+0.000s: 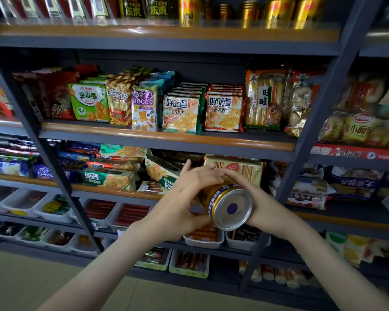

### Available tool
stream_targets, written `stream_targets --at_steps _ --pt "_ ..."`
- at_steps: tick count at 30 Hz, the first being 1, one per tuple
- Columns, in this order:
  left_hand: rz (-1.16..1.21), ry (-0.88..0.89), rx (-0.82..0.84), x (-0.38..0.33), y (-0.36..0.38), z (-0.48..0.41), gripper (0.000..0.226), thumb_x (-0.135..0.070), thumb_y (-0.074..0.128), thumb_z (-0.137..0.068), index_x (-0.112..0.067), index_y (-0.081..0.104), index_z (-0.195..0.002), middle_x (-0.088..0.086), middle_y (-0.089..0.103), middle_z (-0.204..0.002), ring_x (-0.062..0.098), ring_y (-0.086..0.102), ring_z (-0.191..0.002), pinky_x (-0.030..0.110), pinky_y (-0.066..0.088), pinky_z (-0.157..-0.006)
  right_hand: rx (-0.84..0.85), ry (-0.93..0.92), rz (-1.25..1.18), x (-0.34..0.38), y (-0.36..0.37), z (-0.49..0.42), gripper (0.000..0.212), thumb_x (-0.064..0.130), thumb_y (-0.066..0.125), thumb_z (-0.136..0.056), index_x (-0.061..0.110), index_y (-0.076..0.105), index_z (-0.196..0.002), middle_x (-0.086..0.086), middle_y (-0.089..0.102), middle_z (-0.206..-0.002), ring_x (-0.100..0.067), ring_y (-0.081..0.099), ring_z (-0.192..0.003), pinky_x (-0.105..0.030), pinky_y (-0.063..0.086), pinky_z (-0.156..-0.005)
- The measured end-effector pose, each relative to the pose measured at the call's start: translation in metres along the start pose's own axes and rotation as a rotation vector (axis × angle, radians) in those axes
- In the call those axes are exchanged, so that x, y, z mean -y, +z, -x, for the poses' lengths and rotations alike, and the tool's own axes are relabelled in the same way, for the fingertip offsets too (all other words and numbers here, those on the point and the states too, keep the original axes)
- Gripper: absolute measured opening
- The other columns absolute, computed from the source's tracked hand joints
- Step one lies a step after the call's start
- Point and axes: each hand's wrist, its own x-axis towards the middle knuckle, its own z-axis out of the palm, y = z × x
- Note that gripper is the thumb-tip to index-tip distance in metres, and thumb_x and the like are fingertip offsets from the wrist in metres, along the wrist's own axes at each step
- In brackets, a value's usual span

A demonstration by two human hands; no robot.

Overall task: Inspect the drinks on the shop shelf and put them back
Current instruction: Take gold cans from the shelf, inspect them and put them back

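Observation:
A gold drink can (225, 204) with a blue band lies tilted on its side between both hands, its silver bottom facing me. My left hand (184, 198) wraps its left side from below and behind. Over its top and right side curls my right hand (254, 198). The can hangs in front of the lower snack shelves. Several more gold cans (276, 12) and black drink cans (133, 7) stand in a row on the top shelf (166, 33).
Dark metal shelving (166, 140) with orange edges fills the view, packed with snack bags and biscuit packs. White trays (204, 242) of sausages sit on the lower shelves under my hands. An upright post (319, 113) runs at the right. Tiled floor (32, 277) lies at the bottom left.

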Motion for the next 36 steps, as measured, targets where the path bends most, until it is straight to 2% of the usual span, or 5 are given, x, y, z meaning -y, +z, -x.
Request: stream_targets --at_steps 7,13,20,28,36 --pt "-0.136 0.147 -0.076 0.002 0.006 -0.015 0.057 -0.024 0.072 -0.082 -0.025 0.041 -0.13 -0.006 0.045 -0.142 0.014 0.028 -0.143 0.059 0.006 -0.118 -0.082 0.269 -0.897 0.006 -0.01 -0.001 0.022 0.032 0.068 -0.077 0.027 0.078 -0.096 -0.004 0.073 -0.099 -0.017 0.071 -0.086 -0.033 0.059 -0.073" --pt "-0.265 0.073 0.129 0.008 0.0 -0.045 0.056 -0.034 0.056 -0.087 -0.034 0.033 -0.138 -0.009 0.022 -0.156 0.016 0.011 -0.146 0.057 0.011 -0.117 -0.117 0.232 -0.885 0.008 -0.029 -0.008 0.053 0.037 0.088 -0.064 0.018 0.071 -0.111 -0.008 0.071 -0.104 -0.021 0.07 -0.091 -0.031 0.058 -0.071" --pt "0.261 -0.433 0.027 0.004 -0.03 -0.087 0.048 -0.007 0.053 -0.097 -0.04 0.047 -0.13 -0.015 0.064 -0.12 0.0 0.061 -0.11 0.022 0.049 -0.093 -0.429 0.064 -0.504 0.029 -0.071 -0.024 0.062 0.023 0.078 -0.06 0.028 0.056 -0.117 0.0 0.063 -0.118 -0.012 0.068 -0.097 -0.031 0.056 -0.077" --pt "-0.233 -0.229 -0.283 0.05 -0.099 -0.159 0.024 -0.023 0.057 -0.096 -0.025 0.057 -0.12 -0.018 0.061 -0.111 -0.01 0.056 -0.101 0.004 0.041 -0.084 -0.615 -0.236 0.014 0.087 -0.133 -0.097 0.058 0.039 0.082 -0.057 0.038 0.051 -0.106 0.026 0.056 -0.118 0.004 0.058 -0.105 -0.024 0.052 -0.081" --pt "-0.682 0.0 -0.348 0.126 -0.177 -0.234 0.039 -0.026 0.056 -0.092 -0.013 0.056 -0.13 0.007 0.052 -0.132 0.022 0.047 -0.121 0.029 0.035 -0.098 -0.937 -0.307 0.469 0.145 -0.197 -0.215 0.058 0.035 0.085 -0.066 0.03 0.043 -0.106 0.014 0.05 -0.116 -0.007 0.052 -0.101 -0.014 0.04 -0.072"
